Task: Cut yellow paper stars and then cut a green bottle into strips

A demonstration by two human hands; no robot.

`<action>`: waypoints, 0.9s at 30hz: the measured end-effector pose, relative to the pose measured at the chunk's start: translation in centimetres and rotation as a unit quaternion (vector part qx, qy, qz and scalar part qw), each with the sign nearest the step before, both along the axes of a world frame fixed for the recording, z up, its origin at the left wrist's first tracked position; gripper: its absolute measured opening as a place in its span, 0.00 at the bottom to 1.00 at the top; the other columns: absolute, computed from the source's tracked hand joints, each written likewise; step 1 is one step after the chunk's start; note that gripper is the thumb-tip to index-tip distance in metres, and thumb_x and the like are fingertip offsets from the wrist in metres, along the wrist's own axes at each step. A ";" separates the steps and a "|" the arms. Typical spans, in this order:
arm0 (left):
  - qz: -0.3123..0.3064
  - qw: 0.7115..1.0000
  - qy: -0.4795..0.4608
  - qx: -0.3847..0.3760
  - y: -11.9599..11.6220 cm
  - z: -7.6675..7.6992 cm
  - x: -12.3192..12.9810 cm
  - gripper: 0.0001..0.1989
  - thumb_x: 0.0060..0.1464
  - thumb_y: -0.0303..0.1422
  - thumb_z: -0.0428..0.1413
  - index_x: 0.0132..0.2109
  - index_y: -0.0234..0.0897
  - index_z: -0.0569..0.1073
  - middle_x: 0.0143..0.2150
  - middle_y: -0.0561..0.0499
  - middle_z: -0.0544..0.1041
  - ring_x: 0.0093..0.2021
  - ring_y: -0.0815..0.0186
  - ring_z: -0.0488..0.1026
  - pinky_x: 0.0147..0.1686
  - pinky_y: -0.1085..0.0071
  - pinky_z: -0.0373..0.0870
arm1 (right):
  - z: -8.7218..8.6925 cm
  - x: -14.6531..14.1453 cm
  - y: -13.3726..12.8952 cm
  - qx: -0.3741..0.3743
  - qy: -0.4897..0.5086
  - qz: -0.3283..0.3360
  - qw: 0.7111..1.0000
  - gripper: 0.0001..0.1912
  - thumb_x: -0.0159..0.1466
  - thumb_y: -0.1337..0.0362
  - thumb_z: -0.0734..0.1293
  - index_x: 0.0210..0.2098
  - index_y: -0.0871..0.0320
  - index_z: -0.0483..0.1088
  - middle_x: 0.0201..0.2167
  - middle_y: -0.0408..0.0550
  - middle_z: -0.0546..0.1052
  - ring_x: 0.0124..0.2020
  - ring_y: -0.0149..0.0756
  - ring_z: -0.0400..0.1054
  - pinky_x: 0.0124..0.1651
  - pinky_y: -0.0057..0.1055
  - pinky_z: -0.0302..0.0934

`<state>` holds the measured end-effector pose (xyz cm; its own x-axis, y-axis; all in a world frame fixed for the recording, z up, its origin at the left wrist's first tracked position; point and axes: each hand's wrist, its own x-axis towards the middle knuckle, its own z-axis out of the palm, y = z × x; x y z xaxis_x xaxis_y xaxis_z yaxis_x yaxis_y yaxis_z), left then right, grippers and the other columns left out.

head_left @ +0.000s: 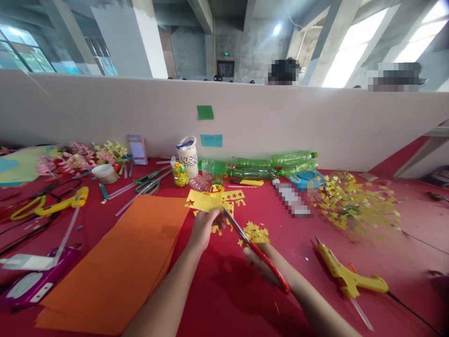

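My left hand (206,228) pinches a yellow paper sheet (202,201) by its near edge. Dark star shapes show on that sheet. Red-handled scissors (261,254) are in my right hand (261,262), their blades reaching up to the left, with the tips close to my left fingers and the paper's right edge. Whether the blades touch the paper I cannot tell. Beyond the sheet lie yellow paper scraps (233,196) with star-shaped holes. Just past my right hand rests a pile of small yellow paper stars (257,231).
Orange paper (115,262) covers the left front of the red table. A yellow glue gun (345,271) lies right, below a yellow star bunch (354,201). Green plastic bottles (294,159) and a white cup (188,157) line the low partition. Another glue gun (66,201) lies left.
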<state>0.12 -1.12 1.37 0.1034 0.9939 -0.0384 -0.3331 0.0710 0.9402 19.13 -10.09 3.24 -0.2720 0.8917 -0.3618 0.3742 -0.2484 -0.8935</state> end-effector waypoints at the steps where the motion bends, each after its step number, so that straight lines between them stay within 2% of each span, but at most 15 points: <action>1: -0.002 1.000 -0.001 -0.001 0.1 0.0 0.0 0.14 0.51 0.37 0.57 0.24 0.32 0.74 0.21 0.49 0.75 0.20 0.71 0.69 0.21 0.74 0.64 | 0.0 0.0 0.0 -0.007 0.000 -0.005 1.000 0.24 0.62 0.44 0.62 0.25 0.59 0.64 0.13 0.35 0.60 0.12 0.23 0.55 0.15 0.20 0.48; 6: -0.003 1.000 0.004 0.001 0.1 0.0 -0.2 0.14 0.50 0.37 0.57 0.24 0.31 0.74 0.21 0.49 0.75 0.19 0.71 0.69 0.21 0.74 0.63 | -0.4 -0.2 0.2 -0.032 0.003 -0.022 0.999 0.25 0.62 0.43 0.62 0.23 0.58 0.63 0.11 0.34 0.58 0.10 0.23 0.54 0.13 0.20 0.47; 14: -0.003 1.000 0.000 -0.001 0.2 -0.1 -0.2 0.13 0.50 0.37 0.58 0.24 0.31 0.74 0.21 0.49 0.75 0.19 0.71 0.69 0.20 0.74 0.63 | -0.5 -0.6 0.2 -0.029 -0.002 -0.046 0.999 0.26 0.60 0.42 0.63 0.21 0.58 0.60 0.12 0.35 0.58 0.09 0.22 0.53 0.13 0.20 0.45; 21: -0.006 1.000 -0.003 -0.001 0.1 -0.3 -0.2 0.14 0.51 0.37 0.57 0.24 0.31 0.74 0.21 0.49 0.74 0.19 0.71 0.68 0.20 0.75 0.63 | -0.8 -0.5 0.4 -0.037 -0.009 -0.049 0.998 0.25 0.60 0.43 0.63 0.21 0.57 0.62 0.11 0.35 0.59 0.09 0.24 0.55 0.12 0.21 0.48; 27: 0.010 1.000 -0.008 -0.002 0.0 0.0 -0.2 0.12 0.50 0.36 0.58 0.25 0.32 0.74 0.21 0.51 0.74 0.19 0.71 0.68 0.21 0.74 0.63 | -0.6 -0.2 0.2 -0.030 0.020 -0.023 0.999 0.26 0.62 0.42 0.61 0.24 0.59 0.63 0.12 0.35 0.58 0.11 0.22 0.53 0.13 0.20 0.47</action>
<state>-0.03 -1.08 1.34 0.0841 0.9956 -0.0400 -0.3497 0.0671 0.9344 18.93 -9.88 2.64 -0.2464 0.8802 -0.4056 0.3263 -0.3188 -0.8899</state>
